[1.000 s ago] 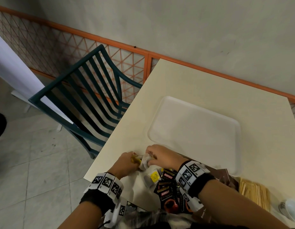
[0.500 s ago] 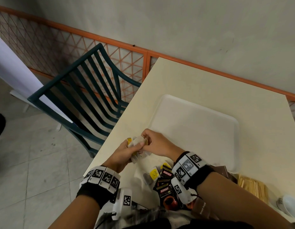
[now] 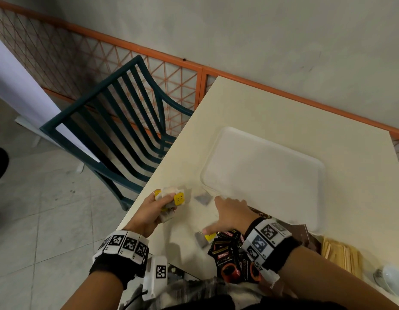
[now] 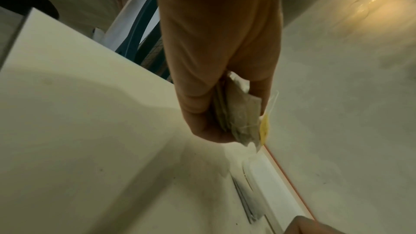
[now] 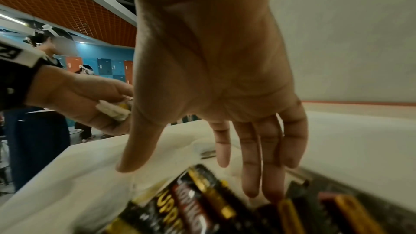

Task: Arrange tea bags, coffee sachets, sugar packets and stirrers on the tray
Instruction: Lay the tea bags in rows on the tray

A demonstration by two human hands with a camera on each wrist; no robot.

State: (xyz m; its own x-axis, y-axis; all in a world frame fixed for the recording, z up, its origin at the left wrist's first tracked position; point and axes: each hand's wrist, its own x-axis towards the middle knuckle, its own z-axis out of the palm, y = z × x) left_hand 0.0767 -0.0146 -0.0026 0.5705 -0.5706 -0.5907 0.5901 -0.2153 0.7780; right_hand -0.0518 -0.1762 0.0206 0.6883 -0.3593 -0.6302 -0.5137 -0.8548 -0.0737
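Note:
My left hand point(image 3: 158, 203) grips a small stack of tea bags point(image 3: 171, 196) with yellow tags, held above the table's left edge; the left wrist view shows the tea bags point(image 4: 242, 113) pinched between thumb and fingers. My right hand point(image 3: 225, 214) is open, fingers spread and straight point(image 5: 252, 157), hovering over the table just in front of the white tray point(image 3: 263, 175). A loose tea bag point(image 3: 203, 198) lies by the tray's near corner, another tea bag point(image 3: 205, 238) lies under the right thumb. Black coffee sachets point(image 3: 229, 253) are piled below my right wrist.
Wooden stirrers point(image 3: 341, 253) lie at the right front, brown packets point(image 3: 303, 233) beside them, and a white dish point(image 3: 393, 280) sits at the far right. A dark green chair point(image 3: 118, 130) stands left of the table point(image 3: 272, 108). An orange-framed mesh fence runs behind.
The hands were together on the tea bags. The right hand has let go and moved right and down toward the sachets, now open. The left hand keeps the stack and has lifted slightly.

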